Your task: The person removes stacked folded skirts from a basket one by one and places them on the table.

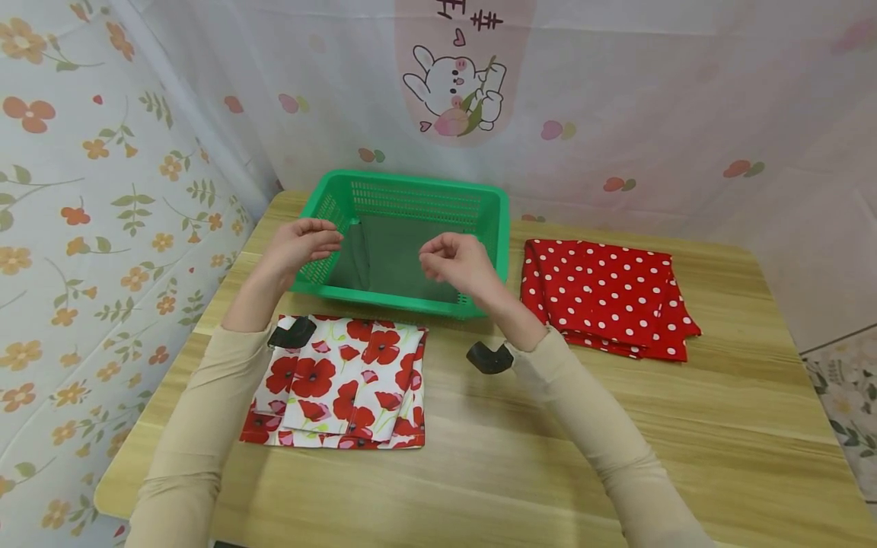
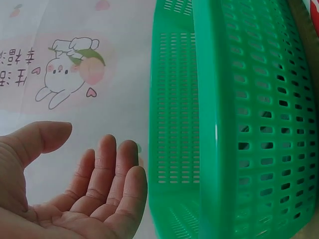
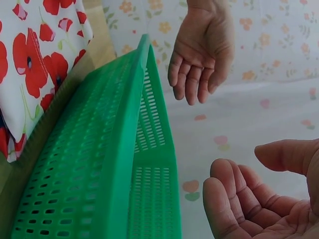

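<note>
A green plastic basket point(image 1: 404, 303) with slotted walls stands at the back of the table, and a dark green folded cloth point(image 1: 404, 255) lies inside on its floor. My left hand point(image 1: 301, 247) hovers over the basket's left side, fingers loosely bent and holding nothing. Over the right part of the basket is my right hand point(image 1: 457, 262), its fingers relaxed and likewise bare. Both wrist views show palms with a gap between thumb and fingers, above the basket rim point(image 2: 212, 129).
In front of the basket lies a folded white cloth with red poppies point(image 1: 342, 384). To the right is a folded red cloth with white dots point(image 1: 603, 293). A printed curtain point(image 1: 630, 106) hangs behind the wooden table point(image 1: 507, 472).
</note>
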The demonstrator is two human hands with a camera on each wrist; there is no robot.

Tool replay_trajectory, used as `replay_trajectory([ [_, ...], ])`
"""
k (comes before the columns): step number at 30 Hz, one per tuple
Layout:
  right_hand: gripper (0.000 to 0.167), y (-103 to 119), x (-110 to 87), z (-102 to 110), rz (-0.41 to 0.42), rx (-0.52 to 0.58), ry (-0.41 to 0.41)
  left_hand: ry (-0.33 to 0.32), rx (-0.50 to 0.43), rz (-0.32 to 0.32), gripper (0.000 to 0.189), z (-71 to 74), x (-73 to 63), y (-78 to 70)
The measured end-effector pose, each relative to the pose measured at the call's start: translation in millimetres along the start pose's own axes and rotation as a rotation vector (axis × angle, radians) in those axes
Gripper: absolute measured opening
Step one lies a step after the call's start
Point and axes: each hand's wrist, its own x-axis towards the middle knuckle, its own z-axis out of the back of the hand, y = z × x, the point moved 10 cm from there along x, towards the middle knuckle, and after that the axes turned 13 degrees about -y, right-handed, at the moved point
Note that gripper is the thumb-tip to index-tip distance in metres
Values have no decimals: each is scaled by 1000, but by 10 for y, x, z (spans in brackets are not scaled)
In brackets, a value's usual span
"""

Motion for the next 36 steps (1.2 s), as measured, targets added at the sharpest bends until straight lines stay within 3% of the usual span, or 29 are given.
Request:
replay_trajectory([
  [9, 17, 45, 117, 87, 1, 27, -41, 27, 14, 65, 48, -77, 150, 11],
  [18, 19, 113, 224, 114, -68, 107, -74, 41, -26, 98, 54, -164, 296, -74],
  [25, 21, 19, 344, 155, -128, 107, -126, 52, -12, 128, 56, -239, 406, -64],
  [36, 41, -215, 512, 207, -246, 114, -196, -1, 49, 293, 64, -268, 609, 97],
])
